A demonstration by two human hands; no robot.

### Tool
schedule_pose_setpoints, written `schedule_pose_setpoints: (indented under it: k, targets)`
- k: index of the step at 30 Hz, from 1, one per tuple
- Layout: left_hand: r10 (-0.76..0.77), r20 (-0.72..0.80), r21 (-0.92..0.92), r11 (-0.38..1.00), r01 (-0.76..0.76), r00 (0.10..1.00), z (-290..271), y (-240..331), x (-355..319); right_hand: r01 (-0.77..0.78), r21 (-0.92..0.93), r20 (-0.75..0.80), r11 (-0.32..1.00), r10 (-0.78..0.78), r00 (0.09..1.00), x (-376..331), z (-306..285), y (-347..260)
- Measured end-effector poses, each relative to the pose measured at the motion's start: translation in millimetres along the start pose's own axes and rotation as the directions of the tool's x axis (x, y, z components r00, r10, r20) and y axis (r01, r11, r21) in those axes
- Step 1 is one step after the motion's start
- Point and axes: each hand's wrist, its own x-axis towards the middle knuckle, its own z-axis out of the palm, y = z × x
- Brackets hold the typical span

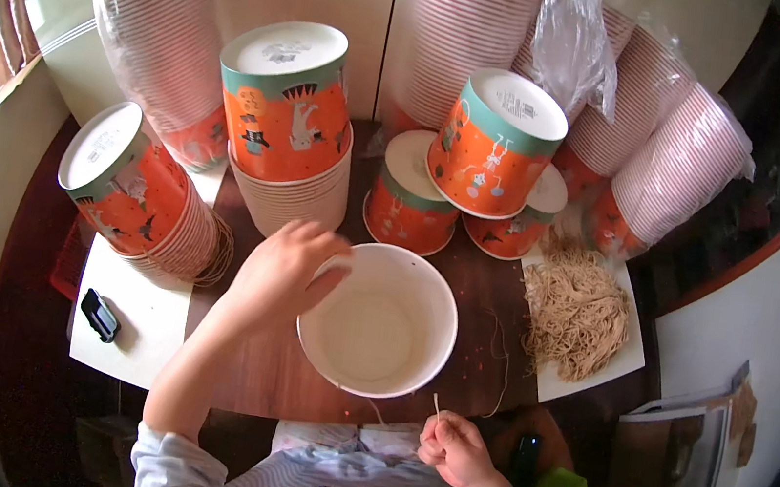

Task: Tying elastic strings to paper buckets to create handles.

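Observation:
A white paper bucket (379, 326) stands upright and open on the brown table (274, 376), its inside bare. My left hand (283, 269) grips its rim on the left side, fingers curled over the edge. My right hand (454, 446) is close to my body below the bucket, pinching the end of a thin beige string (436, 406) that points up toward the bucket's near rim.
Stacks of orange-and-teal paper buckets (286, 121) stand upside down behind and to the left. Plastic-wrapped sleeves of buckets (662, 161) lean at the back. A heap of beige strings (576, 312) lies on white paper at right. A small black object (99, 315) rests on paper at left.

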Motion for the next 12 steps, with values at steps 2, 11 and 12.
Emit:
schedule_pose_setpoints:
  k: [2,11,12]
  targets:
    - [-0.003,0.084,0.006,1.0,0.003,0.996,19.8,-21.4,19.7,0.046,-0.174,0.013,0.984,-0.044,0.999,-1.0,3.0,-5.7]
    - [-0.013,0.055,-0.134,0.991,0.02,0.998,51.3,-18.8,32.3,0.374,-0.822,0.184,0.429,-0.421,0.888,9.5,32.2,-44.9]
    - [-0.014,0.057,-0.13,0.991,0.022,0.998,50.1,-20.1,31.7,0.402,-0.822,0.207,0.402,-0.446,0.871,10.7,28.6,-45.5]
